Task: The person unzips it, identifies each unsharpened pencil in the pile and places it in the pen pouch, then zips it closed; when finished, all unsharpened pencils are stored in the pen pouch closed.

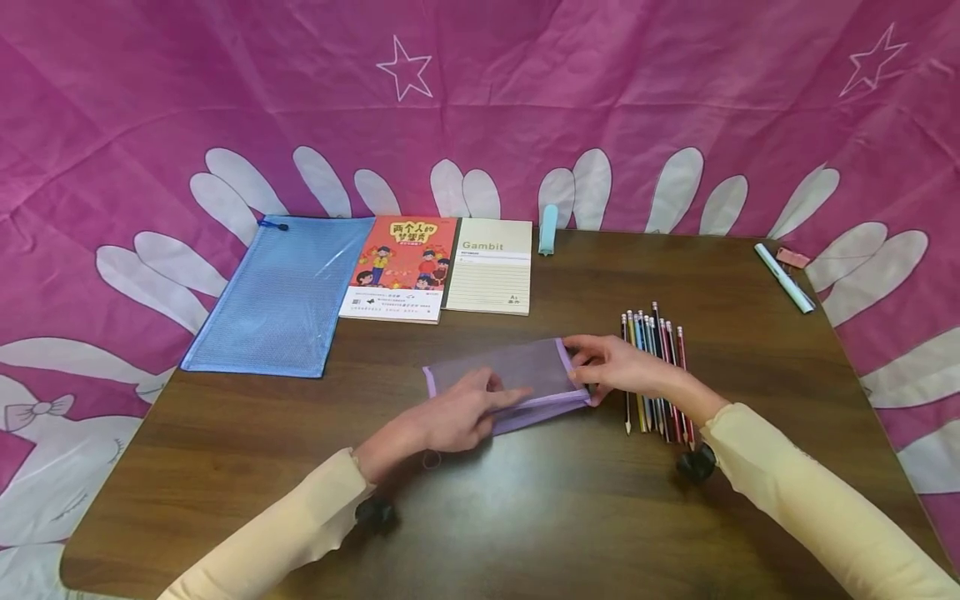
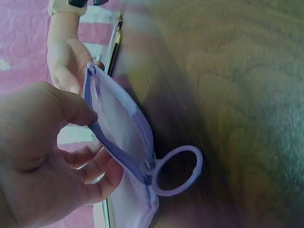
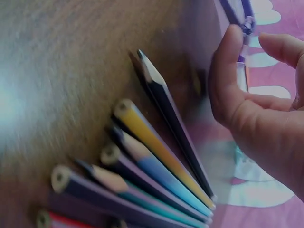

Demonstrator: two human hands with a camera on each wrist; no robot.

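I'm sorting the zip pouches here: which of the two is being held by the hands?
The small purple mesh pouch at the table's middle, held by the left hand and right hand. The large blue pouch lies untouched at the far left.

We cannot read the small print on the orange book (image 1: pixel 401 268) or the lower lines on the beige notebook (image 1: pixel 491 267); both are too small in the head view. The left hand (image 1: pixel 457 417) covers part of the purple mesh pouch (image 1: pixel 502 379), and the right hand (image 1: pixel 618 367) hides its far end and the middle of some coloured pencils (image 1: pixel 652 367). In the left wrist view the pouch (image 2: pixel 126 142) runs off the bottom edge, and the surface (image 2: pixel 237 95) is blurred. In the right wrist view the pencils (image 3: pixel 152 156) are blurred and cut off below, and only a scrap of the pouch (image 3: pixel 242 14) shows at the top.
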